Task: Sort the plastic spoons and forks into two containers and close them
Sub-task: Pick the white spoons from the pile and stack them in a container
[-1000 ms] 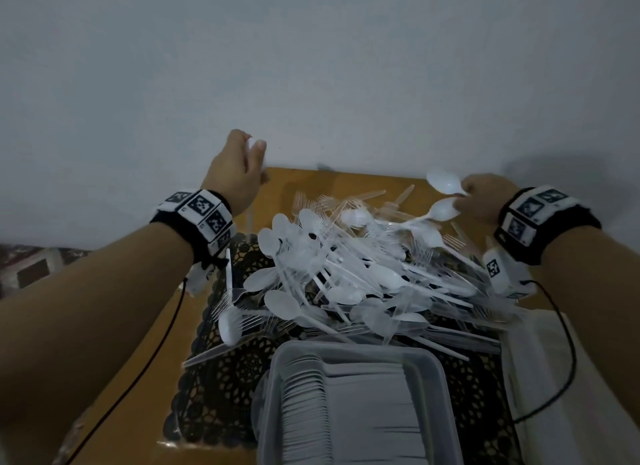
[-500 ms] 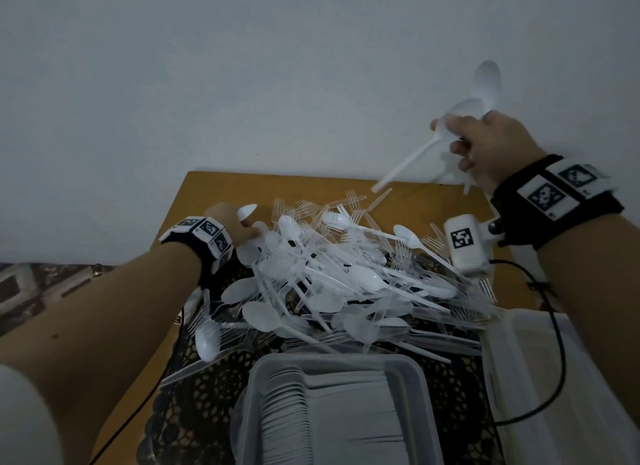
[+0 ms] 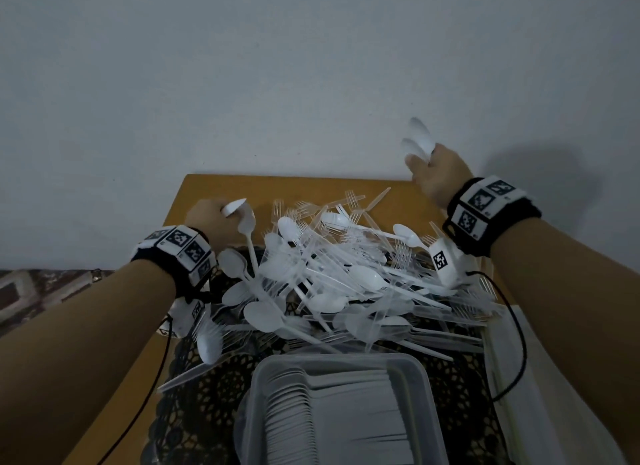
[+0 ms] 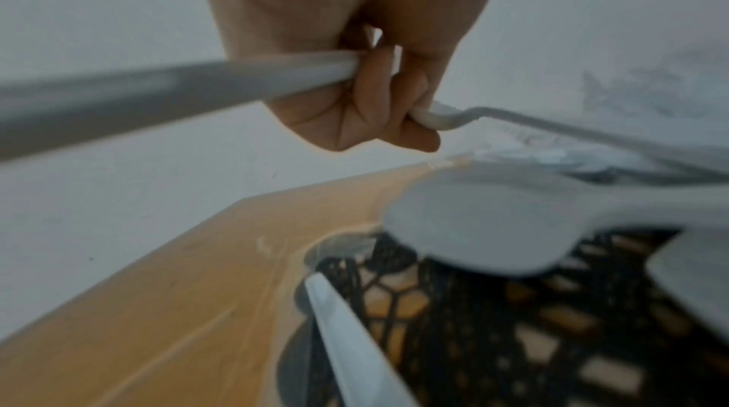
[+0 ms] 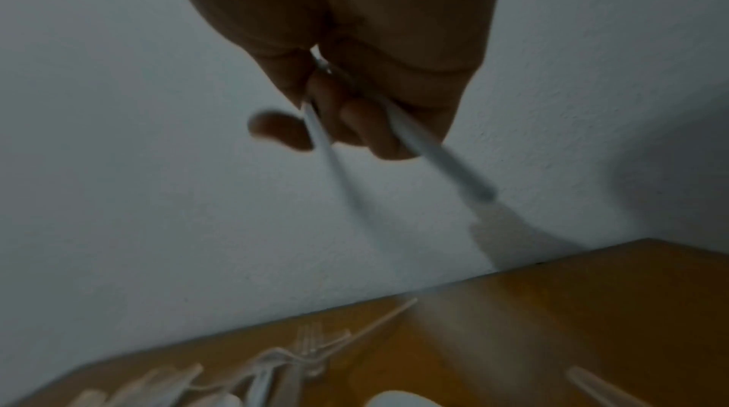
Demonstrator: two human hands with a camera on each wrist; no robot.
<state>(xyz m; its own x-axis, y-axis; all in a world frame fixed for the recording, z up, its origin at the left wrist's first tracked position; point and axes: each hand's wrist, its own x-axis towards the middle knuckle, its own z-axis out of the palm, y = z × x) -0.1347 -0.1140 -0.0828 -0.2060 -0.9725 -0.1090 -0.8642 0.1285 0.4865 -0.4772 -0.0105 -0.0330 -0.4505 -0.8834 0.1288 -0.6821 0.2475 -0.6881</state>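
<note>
A heap of white plastic spoons and clear forks (image 3: pixel 339 277) lies across the middle of the table. My left hand (image 3: pixel 216 222) is at the heap's far left edge, its fingers (image 4: pixel 378 108) curled round white spoons (image 3: pixel 235 206) whose handles (image 4: pixel 165 92) stick out sideways. My right hand (image 3: pixel 436 173) is raised above the far right corner and grips spoons (image 3: pixel 417 140) with bowls pointing up; in the right wrist view their handles (image 5: pixel 446 161) hang blurred below curled fingers. A clear container (image 3: pixel 256 388) nearest me holds stacked spoons.
A black lace mat (image 3: pixel 207 405) covers the orange-brown table (image 3: pixel 194 194), which stands against a pale wall. A second clear container or lid (image 3: pixel 512 360) lies at the right edge. Black cables run from both wrist cameras.
My left hand came down from the wall side to the heap and now holds spoons there. My right hand lifted spoons off the heap, then lowered and turned so the bowls point up.
</note>
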